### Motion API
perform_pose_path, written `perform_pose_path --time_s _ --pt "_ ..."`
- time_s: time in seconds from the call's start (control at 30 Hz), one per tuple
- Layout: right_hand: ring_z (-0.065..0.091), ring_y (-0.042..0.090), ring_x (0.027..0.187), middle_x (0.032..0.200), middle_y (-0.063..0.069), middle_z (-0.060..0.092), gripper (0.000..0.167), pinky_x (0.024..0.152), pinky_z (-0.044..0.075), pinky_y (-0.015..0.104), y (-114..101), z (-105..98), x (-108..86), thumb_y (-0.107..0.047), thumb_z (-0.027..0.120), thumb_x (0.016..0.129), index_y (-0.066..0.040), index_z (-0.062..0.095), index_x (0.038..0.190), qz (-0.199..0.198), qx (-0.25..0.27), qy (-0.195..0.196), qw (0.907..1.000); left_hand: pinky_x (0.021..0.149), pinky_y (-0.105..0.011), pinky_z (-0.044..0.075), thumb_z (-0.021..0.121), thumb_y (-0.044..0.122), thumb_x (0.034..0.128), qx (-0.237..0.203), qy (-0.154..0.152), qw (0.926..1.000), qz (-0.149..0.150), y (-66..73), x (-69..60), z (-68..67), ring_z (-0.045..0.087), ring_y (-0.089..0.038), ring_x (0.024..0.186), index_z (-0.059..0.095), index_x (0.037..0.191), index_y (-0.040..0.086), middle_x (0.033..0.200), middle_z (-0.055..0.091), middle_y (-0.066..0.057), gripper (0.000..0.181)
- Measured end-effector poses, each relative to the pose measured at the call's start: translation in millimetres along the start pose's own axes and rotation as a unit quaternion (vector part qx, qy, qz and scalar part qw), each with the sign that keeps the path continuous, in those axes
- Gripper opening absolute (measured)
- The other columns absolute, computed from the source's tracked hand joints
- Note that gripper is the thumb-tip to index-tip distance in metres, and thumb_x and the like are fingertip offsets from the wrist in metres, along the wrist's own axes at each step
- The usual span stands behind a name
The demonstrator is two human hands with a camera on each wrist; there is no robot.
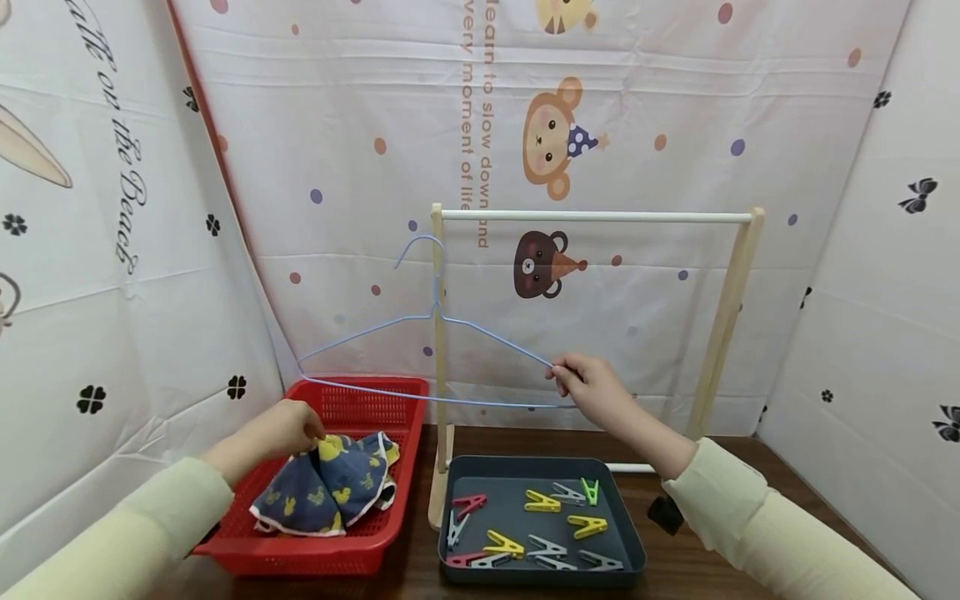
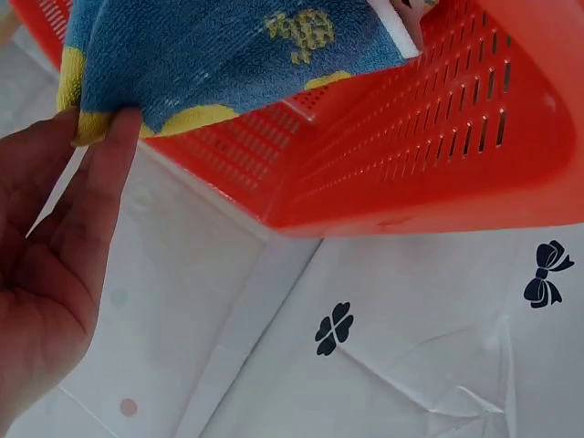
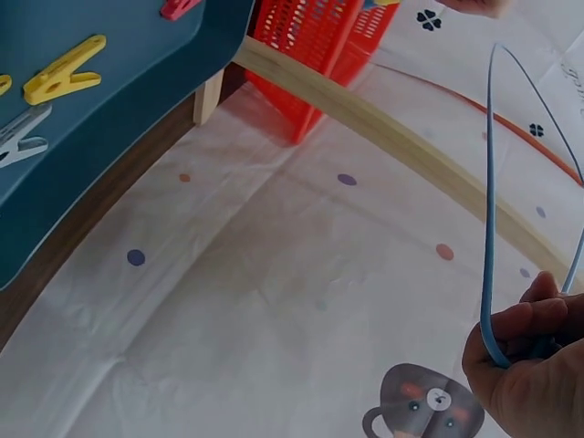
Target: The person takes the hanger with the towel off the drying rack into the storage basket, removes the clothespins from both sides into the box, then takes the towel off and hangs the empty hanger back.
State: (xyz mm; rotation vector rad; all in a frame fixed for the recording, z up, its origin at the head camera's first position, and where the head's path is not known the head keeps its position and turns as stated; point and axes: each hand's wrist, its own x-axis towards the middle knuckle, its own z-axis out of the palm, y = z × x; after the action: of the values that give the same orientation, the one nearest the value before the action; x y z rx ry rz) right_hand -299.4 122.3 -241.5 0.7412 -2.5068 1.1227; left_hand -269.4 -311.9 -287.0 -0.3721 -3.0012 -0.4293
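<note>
My left hand [image 1: 279, 433] pinches a blue towel [image 1: 330, 487] with yellow figures and a white edge. The towel hangs in folds inside the red basket [image 1: 401, 500], its lower part spread over the basket floor. In the left wrist view, thumb and fingers grip a yellow corner of the towel [image 2: 201, 68]. My right hand [image 1: 596, 387] holds a light blue wire hanger [image 1: 375, 329] by its right end. The hanger is raised in front of the rack, hook upward, with its left end above the basket.
A rack with wooden posts [image 1: 723, 333] and a white top bar [image 1: 592, 217] stands behind. In front of it lies a dark grey tray [image 1: 517, 500] holding several clothespins [image 1: 542, 502] in red, yellow, grey and green. Printed cloth [image 1: 337, 233] surrounds the brown table [image 1: 750, 475].
</note>
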Motion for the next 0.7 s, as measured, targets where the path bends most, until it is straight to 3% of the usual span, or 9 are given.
perform_pose_path --time_s 0.2,0.47,0.7 --pt "0.042 0.014 0.063 0.076 0.012 0.059 0.021 0.056 0.037 0.024 3 -9 -11.7 -0.004 0.050 0.106 0.006 0.069 0.101 0.005 0.004 0.003 1.0000 0.069 -0.037 0.062 0.072 0.003 0.0884 -0.002 -0.007 0.9998 0.016 0.6 -3.5 -12.8 0.070 -0.018 0.076 0.078 0.096 -0.002 0.091 0.078 -0.013 0.011" --pt "0.042 0.010 0.063 0.077 0.007 0.060 0.021 0.055 0.037 0.023 9 -34 -28.0 -0.006 0.051 0.106 0.004 0.069 0.103 -0.001 -0.022 0.016 0.9996 0.075 -0.045 0.063 0.069 0.010 0.0934 0.015 0.046 0.9971 0.058 21.8 -13.1 -43.6 0.074 -0.026 0.084 0.078 0.099 -0.002 0.093 0.079 -0.014 0.016" --pt "0.045 0.003 0.062 0.073 0.003 0.059 0.023 0.053 0.040 0.022 17 -61 -39.9 -0.006 0.050 0.107 0.004 0.069 0.102 -0.027 -0.044 0.045 0.9977 0.073 -0.044 0.063 0.070 0.014 0.0944 0.028 0.070 0.9952 0.062 34.2 -19.5 -59.7 0.072 -0.024 0.083 0.078 0.102 -0.001 0.093 0.078 -0.014 0.019"
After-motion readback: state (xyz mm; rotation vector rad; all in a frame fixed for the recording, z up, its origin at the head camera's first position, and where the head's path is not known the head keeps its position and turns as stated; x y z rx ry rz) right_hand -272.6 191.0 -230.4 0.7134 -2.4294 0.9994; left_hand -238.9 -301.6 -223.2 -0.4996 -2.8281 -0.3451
